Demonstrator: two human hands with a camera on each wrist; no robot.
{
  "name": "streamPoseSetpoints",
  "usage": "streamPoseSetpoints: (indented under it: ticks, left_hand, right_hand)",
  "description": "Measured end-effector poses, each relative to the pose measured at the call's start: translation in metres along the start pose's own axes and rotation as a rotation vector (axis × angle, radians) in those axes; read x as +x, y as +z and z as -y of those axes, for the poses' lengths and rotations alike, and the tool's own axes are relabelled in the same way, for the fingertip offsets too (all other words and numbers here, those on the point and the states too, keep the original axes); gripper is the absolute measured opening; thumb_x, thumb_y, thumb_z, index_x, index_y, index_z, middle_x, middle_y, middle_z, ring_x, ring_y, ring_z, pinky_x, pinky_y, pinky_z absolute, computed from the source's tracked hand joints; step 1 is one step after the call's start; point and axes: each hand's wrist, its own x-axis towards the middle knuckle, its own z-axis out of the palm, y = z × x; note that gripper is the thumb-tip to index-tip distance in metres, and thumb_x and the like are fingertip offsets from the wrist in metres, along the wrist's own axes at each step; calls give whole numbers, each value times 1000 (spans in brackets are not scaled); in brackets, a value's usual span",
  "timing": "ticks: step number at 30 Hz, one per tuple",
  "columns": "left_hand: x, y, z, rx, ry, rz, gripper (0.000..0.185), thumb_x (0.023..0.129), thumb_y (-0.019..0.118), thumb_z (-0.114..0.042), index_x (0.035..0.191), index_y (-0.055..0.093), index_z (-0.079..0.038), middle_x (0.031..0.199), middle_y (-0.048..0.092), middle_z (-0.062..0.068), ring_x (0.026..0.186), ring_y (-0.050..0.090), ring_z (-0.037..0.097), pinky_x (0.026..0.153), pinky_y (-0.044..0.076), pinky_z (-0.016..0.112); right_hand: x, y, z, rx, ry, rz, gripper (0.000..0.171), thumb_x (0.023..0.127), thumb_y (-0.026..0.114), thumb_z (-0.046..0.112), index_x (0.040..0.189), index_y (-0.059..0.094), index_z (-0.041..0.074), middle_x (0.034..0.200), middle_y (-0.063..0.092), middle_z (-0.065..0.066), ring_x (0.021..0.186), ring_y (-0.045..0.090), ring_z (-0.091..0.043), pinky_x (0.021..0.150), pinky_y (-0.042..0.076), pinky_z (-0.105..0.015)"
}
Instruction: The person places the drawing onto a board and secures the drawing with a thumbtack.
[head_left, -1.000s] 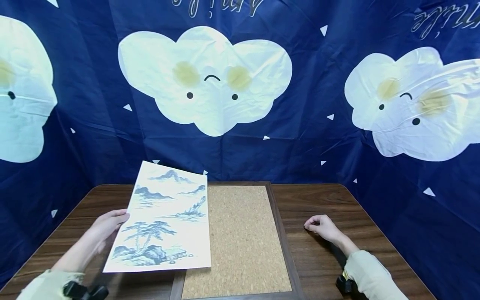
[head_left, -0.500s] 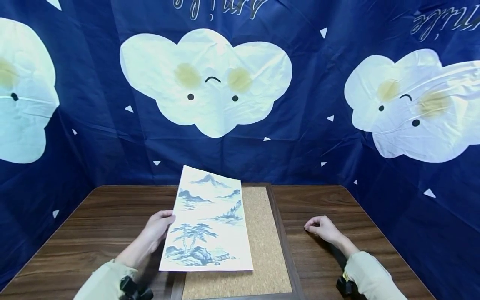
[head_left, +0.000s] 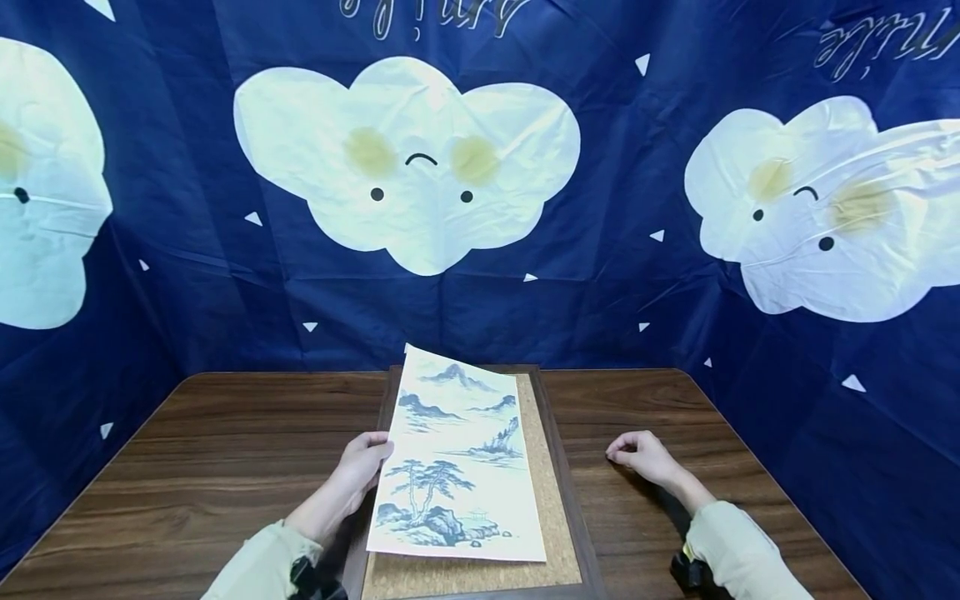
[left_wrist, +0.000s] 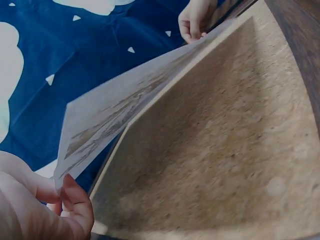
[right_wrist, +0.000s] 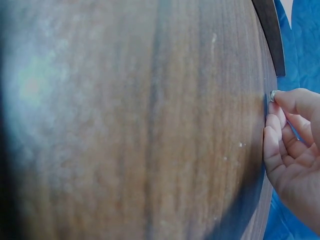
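Head view shows the person's left hand (head_left: pixel 352 475) pinching a white rectangular paper sheet (head_left: pixel 480 483), printed with blue-grey mountains and pine trees, by its left edge, thumb on the printed side. The sheet is held tilted over a rectangular tan cork board (head_left: pixel 465 577) with a dark brown wooden frame (head_left: pixel 572 504); bare cork shows along the right and bottom. From the left wrist, the paper slants above the cork with a gap beneath its near side and a shadow there; whether its far edge touches cannot be told. To the right of the board, the right hand (head_left: pixel 647 458) rests on a dark brown wood-grain table (head_left: pixel 247 467), fingers curled in with the tips close together. Right wrist view shows a tiny pale glint (right_wrist: pixel 272 96) at the thumb tip, too small to tell whether something is pinched. Pale green sleeves (head_left: pixel 738 542) cover both forearms. Behind the table hangs a navy blue cloth (head_left: pixel 442 321) with white cloud faces and small white triangles.
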Motion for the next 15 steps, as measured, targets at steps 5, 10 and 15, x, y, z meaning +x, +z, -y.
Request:
streamPoseSetpoints:
  ticks: [5, 10, 15]
  left_hand:
    - [-1, 8, 6, 42, 1, -3, 35, 93, 39, -8, 122, 36, 12, 103, 47, 19, 89, 51, 21, 70, 47, 29]
    - [-4, 13, 13, 79, 19, -17, 35, 91, 40, -8, 120, 38, 12, 99, 48, 16, 80, 50, 16, 65, 43, 26]
    - [-7, 17, 16, 162, 83, -48, 32, 87, 42, -4, 114, 42, 13, 91, 51, 15, 75, 49, 18, 63, 43, 27]
  right_hand:
    - [0, 0, -1, 0, -9, 6, 7, 79, 65, 5, 80, 67, -2, 75, 62, -6, 62, 46, -5, 54, 39, -20]
    - [-1, -1, -1, 5, -9, 15, 8, 80, 64, 5, 81, 66, -2, 78, 63, -7, 60, 46, -5, 51, 40, -20]
    - [-1, -1, 0, -5, -2, 9, 8, 80, 64, 5, 81, 67, -2, 78, 64, -7, 59, 46, -5, 51, 41, -21]
